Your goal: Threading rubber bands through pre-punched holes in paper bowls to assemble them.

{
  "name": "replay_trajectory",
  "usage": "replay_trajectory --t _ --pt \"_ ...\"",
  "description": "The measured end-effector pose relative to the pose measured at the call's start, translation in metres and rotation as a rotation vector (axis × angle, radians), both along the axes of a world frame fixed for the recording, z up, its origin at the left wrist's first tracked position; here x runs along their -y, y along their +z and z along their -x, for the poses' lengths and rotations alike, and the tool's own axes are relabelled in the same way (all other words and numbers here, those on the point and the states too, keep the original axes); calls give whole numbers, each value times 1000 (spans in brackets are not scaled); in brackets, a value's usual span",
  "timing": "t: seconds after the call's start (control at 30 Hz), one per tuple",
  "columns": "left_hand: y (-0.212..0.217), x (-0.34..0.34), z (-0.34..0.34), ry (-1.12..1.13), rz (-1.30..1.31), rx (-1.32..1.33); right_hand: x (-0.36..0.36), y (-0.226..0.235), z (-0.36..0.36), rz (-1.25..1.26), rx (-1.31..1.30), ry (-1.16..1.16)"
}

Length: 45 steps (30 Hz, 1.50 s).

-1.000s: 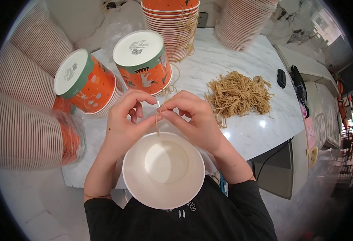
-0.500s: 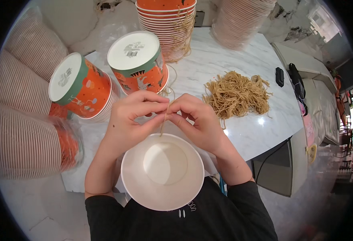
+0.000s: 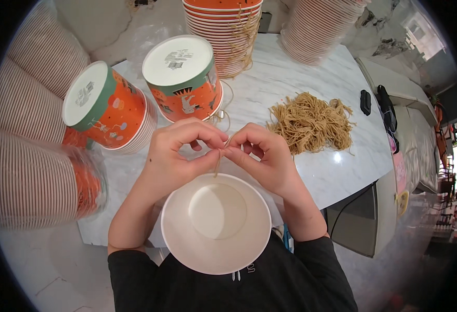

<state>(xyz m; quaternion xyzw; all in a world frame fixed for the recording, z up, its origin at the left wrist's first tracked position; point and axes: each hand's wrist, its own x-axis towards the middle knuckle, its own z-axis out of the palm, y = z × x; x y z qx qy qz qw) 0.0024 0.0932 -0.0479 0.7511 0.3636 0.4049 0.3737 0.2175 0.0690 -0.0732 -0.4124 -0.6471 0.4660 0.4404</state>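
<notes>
My left hand [image 3: 187, 148] and my right hand [image 3: 257, 155] meet at chest height, fingertips and thumbs pinched together on a thin tan string [image 3: 217, 168]. A short end hangs below the fingers; the rest loops away behind them toward an upturned orange paper bucket [image 3: 185, 101]. Just below my hands, an open white paper bucket [image 3: 179, 242] faces up against my black shirt, its inside bare. How the string crosses between my fingertips is partly hidden. To the right of my right hand lies a tangled heap of tan string [image 3: 311, 124].
More upturned orange buckets [image 3: 122, 112] stand left, beside plastic-wrapped bucket stacks [image 3: 31, 177]. At the back are a tall orange stack [image 3: 222, 41] draped with strings and another wrapped stack [image 3: 319, 31]. A small black object [image 3: 365, 102] lies near the right edge of the marble table [image 3: 337, 177].
Both hands and the white bucket have shifted slightly right in view. My fingertips have moved closer around the string, and less of it shows above them.
</notes>
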Motion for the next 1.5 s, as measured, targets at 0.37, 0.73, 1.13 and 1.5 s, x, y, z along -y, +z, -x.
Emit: replay_trajectory --t 0.37,0.73,1.13,1.5 --pt "9 6 0 -44 -84 -120 -2 4 -6 -106 126 45" --pt "-2 -2 7 -172 389 235 2 11 0 -33 -52 52" --pt "10 -3 15 -159 163 49 6 13 2 -185 38 -65" --pt "3 -6 19 -298 316 133 8 15 3 -151 2 -4"
